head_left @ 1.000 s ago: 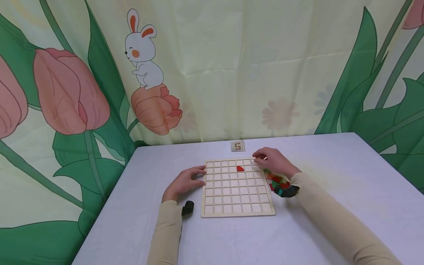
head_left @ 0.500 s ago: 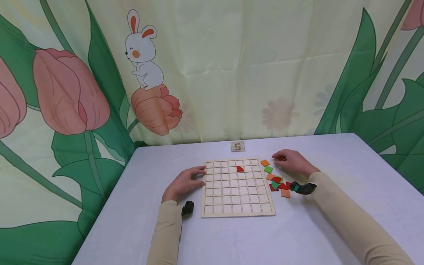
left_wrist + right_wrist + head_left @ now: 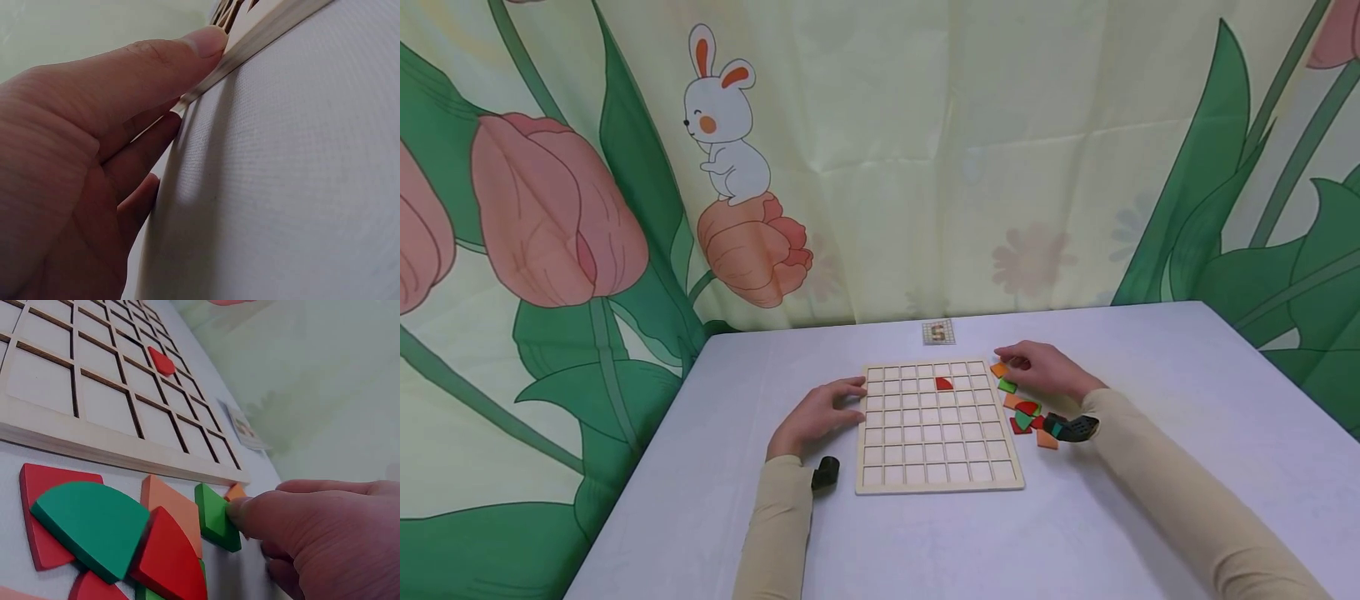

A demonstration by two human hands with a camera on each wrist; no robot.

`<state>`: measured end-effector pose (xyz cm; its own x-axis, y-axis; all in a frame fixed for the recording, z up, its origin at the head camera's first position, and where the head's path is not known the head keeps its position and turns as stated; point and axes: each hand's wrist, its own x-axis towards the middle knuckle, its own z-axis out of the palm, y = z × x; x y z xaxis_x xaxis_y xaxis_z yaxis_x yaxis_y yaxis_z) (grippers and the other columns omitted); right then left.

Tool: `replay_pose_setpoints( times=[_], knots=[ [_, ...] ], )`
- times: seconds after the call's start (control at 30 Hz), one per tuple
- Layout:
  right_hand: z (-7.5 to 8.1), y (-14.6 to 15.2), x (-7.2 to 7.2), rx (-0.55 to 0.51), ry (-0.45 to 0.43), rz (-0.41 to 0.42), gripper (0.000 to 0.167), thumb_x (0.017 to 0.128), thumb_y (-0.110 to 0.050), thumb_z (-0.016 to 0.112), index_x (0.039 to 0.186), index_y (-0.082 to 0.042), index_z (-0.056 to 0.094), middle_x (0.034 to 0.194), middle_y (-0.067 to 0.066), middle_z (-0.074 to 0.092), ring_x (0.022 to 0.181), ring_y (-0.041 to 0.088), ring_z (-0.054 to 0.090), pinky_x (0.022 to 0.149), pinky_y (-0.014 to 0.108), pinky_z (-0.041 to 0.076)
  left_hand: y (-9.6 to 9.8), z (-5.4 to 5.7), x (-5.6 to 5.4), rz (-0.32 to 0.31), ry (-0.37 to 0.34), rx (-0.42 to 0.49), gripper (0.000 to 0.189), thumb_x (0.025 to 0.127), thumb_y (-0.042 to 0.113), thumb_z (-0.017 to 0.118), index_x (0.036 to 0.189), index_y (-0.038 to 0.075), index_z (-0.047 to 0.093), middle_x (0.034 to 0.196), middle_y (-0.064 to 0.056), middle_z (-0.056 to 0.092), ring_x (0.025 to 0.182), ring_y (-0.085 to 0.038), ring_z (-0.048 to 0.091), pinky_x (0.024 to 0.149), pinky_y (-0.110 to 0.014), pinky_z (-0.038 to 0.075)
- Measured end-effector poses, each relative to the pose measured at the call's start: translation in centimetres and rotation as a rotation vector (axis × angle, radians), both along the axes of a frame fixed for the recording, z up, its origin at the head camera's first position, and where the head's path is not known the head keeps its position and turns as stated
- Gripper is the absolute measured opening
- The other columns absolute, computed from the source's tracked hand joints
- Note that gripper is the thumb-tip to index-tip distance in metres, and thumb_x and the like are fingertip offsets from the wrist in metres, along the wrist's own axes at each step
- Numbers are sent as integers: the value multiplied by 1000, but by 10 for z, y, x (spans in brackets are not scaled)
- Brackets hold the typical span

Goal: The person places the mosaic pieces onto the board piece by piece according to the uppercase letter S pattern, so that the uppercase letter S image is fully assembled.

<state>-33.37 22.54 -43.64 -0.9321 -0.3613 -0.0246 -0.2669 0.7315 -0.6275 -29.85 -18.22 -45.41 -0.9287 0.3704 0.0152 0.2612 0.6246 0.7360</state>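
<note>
A light wooden grid board (image 3: 940, 490) lies on the white table, with one red quarter-round tile (image 3: 943, 383) in a cell near its far side. My left hand (image 3: 818, 414) rests against the board's left edge, thumb and fingertips touching the rim. Off the board's right edge, my right hand (image 3: 1043, 367) is low over the loose tiles, fingers loosely bent. Its thumb (image 3: 253, 511) overlaps a green tile (image 3: 215, 515) and an orange tile (image 3: 235, 492) in the right wrist view. The other fingers are partly hidden behind the thumb.
Beside the board's right edge lie several more tiles, among them a dark green quarter-round (image 3: 90, 522), a red quarter-round (image 3: 169, 556) and a light orange one (image 3: 1047, 439). A small patterned card (image 3: 938, 332) lies beyond the board. A printed curtain (image 3: 880, 167) hangs behind the table.
My right hand has moved right from over the board's far right corner, then back left to the orange and green tiles. The left hand and board stay in place.
</note>
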Motion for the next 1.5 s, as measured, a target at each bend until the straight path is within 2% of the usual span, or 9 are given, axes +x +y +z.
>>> replay_pose_setpoints(
  times=[0.2, 0.47, 0.73, 0.9, 1.13, 1.3, 1.5],
  knots=[
    [-3, -2, 2, -7, -1, 6, 40, 94, -16, 65, 133, -6, 61, 119, 10, 59, 106, 27, 52, 90, 42, 49, 0, 0, 1, -8, -2, 0, 41, 82, 19, 80, 121, 10, 69, 143, 5, 52, 140, -20, 38, 116, -40, 28],
    [-4, -2, 4, 4, 38, 32, 29, 94, -15, 65, 122, -7, 70, 122, 15, 59, 110, 34, 55, 91, 48, 51, 2, -2, 1, -8, -4, -6, 40, 83, 18, 79, 121, 10, 69, 143, 4, 52, 140, -21, 38, 116, -41, 28],
    [-8, -1, 3, 10, 81, 22, 24, 94, -14, 65, 116, -8, 72, 113, 9, 63, 105, 28, 57, 90, 46, 51, 1, -2, 2, -13, 4, -1, 42, 82, 18, 79, 122, 9, 68, 143, 5, 53, 139, -20, 38, 116, -40, 28],
    [-8, -1, 4, 14, 96, 20, 25, 94, -13, 66, 117, -5, 70, 108, 8, 63, 98, 25, 57, 88, 44, 51, 1, -1, 2, -17, 6, -3, 42, 82, 18, 79, 122, 9, 68, 143, 5, 52, 139, -20, 39, 115, -39, 29],
    [-5, 0, 1, 65, 131, -6, 25, 95, -14, 64, 117, -4, 69, 109, 9, 64, 99, 26, 57, 91, 48, 50, 1, 1, 1, -35, 26, 8, 42, 83, 17, 79, 122, 8, 68, 144, 2, 52, 139, -22, 39, 115, -41, 29],
    [-4, -1, -3, 67, 126, -27, 28, 95, -14, 62, 119, -2, 67, 111, 13, 63, 98, 29, 55, 91, 49, 49, 0, 1, 1, -28, 7, 7, 43, 83, 18, 79, 123, 8, 67, 145, 3, 51, 140, -21, 37, 116, -42, 28],
    [-5, -1, -5, 81, 153, -2, 27, 95, -14, 63, 118, -2, 69, 109, 12, 62, 94, 26, 55, 86, 45, 49, -1, 1, 0, -19, 1, 6, 43, 83, 18, 79, 123, 9, 68, 144, 5, 51, 140, -19, 37, 116, -40, 28]
  ],
)
